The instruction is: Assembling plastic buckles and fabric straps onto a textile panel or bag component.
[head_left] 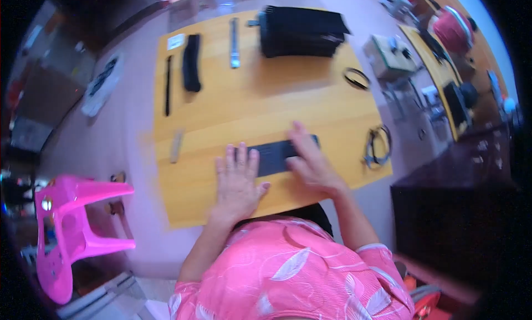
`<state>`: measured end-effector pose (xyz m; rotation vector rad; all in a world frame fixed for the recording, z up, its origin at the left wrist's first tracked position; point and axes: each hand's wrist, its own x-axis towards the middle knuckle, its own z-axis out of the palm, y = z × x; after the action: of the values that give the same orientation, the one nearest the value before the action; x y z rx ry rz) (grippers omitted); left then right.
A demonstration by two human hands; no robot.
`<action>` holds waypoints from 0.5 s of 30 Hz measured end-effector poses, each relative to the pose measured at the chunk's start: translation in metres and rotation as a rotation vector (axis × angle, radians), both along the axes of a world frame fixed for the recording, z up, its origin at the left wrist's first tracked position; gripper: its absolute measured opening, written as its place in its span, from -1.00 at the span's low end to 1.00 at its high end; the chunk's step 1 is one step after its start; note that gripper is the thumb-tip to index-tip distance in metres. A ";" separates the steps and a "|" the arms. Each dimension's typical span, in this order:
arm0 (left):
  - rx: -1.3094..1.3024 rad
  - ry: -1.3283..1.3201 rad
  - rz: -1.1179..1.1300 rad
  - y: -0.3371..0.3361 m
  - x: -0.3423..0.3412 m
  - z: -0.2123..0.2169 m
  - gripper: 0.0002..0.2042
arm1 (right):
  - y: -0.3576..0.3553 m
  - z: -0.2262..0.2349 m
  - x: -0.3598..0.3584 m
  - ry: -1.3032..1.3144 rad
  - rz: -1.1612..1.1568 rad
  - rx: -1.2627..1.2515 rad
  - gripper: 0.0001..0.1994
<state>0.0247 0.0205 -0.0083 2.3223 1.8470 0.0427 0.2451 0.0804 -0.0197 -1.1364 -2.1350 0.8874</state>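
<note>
A dark grey, flat rectangular thing with faint rows on its face lies near the table's front edge; its exact kind I cannot tell. My left hand lies flat over its left end, fingers stretched and spread. Over the right end rests my right hand, slightly blurred, with its thumb held apart from its fingers. Part of the dark thing is hidden under both hands.
The yellow wooden table bears a black boxy bag, a black loop, a coiled cable, a long black piece, a thin black stick and a silvery strip. A pink stool lies left.
</note>
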 end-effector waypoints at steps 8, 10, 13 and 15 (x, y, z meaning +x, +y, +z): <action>0.031 -0.239 -0.095 0.008 -0.008 0.011 -0.32 | 0.018 -0.020 0.036 1.351 -0.350 -0.765 -0.54; 0.297 -0.512 -0.044 0.030 -0.030 0.011 -0.58 | 0.020 -0.022 0.038 1.456 -0.321 -0.822 -0.52; 0.610 -0.398 0.110 0.093 -0.095 -0.001 -0.73 | 0.020 -0.022 0.048 1.703 -0.030 -0.914 -0.48; 0.754 -0.237 0.434 0.142 -0.143 -0.015 -0.68 | 0.020 -0.014 0.050 1.810 0.048 -0.925 -0.47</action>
<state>-0.1185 0.1624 -0.0235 2.0762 2.4374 1.1951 0.2949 0.1005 -0.0332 -0.1512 -0.2063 1.8899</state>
